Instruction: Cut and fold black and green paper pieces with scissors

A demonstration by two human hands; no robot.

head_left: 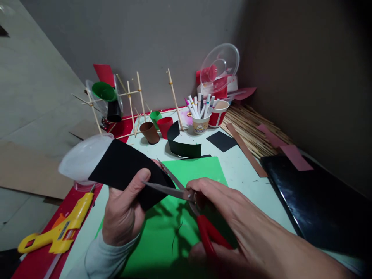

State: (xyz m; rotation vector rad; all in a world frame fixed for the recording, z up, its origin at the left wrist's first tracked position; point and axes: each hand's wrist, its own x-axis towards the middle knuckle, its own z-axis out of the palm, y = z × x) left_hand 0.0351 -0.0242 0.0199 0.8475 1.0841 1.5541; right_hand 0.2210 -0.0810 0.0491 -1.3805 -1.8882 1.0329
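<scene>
In my left hand [126,209] is a piece of black paper [122,164], pinched between the thumb on top and the fingers beneath. My right hand [223,205] grips the red handles of a pair of scissors [186,193]. The scissors' blades stand apart and point left, one over the face of the black paper and the other behind its right edge. Both hands are above a green sheet [200,170] on the table. Beyond them stand a curled black strip [186,149], a brown paper tube [150,133] and a red paper tube [165,127].
A yellow glue gun [62,226] lies at the left edge. Marker pens fill a paper cup [200,124] at the back. Thin wooden sticks [252,124] and a shiny black folder-like item [314,201] lie at right. A stick frame [130,104] stands at back left.
</scene>
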